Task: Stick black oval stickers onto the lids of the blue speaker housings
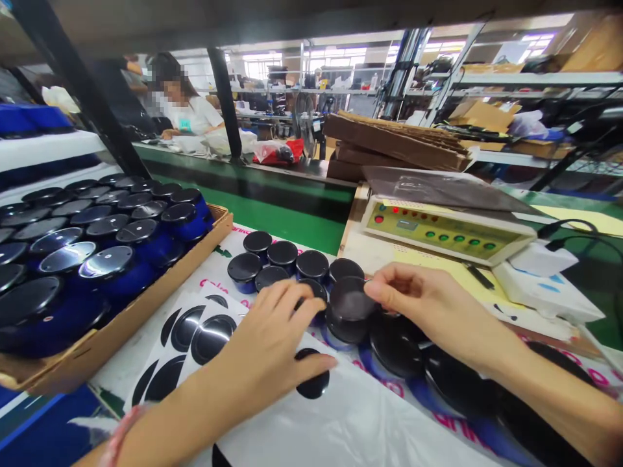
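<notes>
My right hand (409, 292) pinches the edge of a dark round sticker (349, 297), which looks slightly see-through. It is held over a blue jar with a black top (346, 329); whether the two touch, I cannot tell. My left hand (282, 331) has thumb and fingers apart and holds nothing. Below it lies a white sheet (370, 408) with a black round sticker (314, 383) beside the thumb. More black round stickers (211, 337) are on sheets left of my left hand. Several black-topped jars (311, 263) stand in rows behind and to the right of my hands.
A cardboard tray (195, 253) full of blue jars with black tops stands at the left. Behind my right hand is a control box (448, 230) with lit buttons, cables beside it. Flattened cardboard (394, 143) is stacked at the back. Another person (187, 113) sits across the bench.
</notes>
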Motion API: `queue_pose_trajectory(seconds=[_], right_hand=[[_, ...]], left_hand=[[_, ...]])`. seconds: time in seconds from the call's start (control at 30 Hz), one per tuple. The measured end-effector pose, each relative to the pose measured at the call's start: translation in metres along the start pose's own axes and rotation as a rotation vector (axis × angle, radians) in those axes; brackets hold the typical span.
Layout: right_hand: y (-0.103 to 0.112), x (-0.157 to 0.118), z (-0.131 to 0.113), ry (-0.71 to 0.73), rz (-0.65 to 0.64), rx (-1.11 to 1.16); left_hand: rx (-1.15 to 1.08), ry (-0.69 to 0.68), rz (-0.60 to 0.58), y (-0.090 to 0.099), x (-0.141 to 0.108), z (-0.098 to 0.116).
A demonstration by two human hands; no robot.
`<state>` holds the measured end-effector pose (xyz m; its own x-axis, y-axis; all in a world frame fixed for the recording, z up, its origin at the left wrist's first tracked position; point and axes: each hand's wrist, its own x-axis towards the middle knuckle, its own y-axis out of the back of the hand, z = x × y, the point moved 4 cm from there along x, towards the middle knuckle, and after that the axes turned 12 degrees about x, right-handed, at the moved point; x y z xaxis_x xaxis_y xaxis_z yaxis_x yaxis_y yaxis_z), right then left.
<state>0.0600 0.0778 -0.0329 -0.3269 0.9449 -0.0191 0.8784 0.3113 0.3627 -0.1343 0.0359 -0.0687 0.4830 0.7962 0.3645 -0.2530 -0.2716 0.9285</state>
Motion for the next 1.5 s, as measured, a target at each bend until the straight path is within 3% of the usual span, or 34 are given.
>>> queue_pose_trajectory(seconds=[0.13,0.27,0.57,0.83,1.5], right_hand=[[0.001,0.017,0.024,0.068,0.062,-0.017],[-0.002,0.013,0.037,-0.017,0.06,0.025],[0.0,0.004,0.037,-0.063,-0.016,-0.061],[-0.006,0.009,0.039,0.036,-0.035,-0.205],[-0.012,0.005,0.046,0.182,0.064,-0.38]], left_hand=[[0.039,-0.121,0.074,-0.021,0.03,0.002],[0.049,-0.122,0.102,-0.034,0.029,-0.001],[0.004,-0.087,0.082,-0.036,0.029,0.0],[0.026,-0.089,0.058,-0.035,0.029,0.001],[0.044,-0.089,0.056,-0.035,0.029,0.001]])
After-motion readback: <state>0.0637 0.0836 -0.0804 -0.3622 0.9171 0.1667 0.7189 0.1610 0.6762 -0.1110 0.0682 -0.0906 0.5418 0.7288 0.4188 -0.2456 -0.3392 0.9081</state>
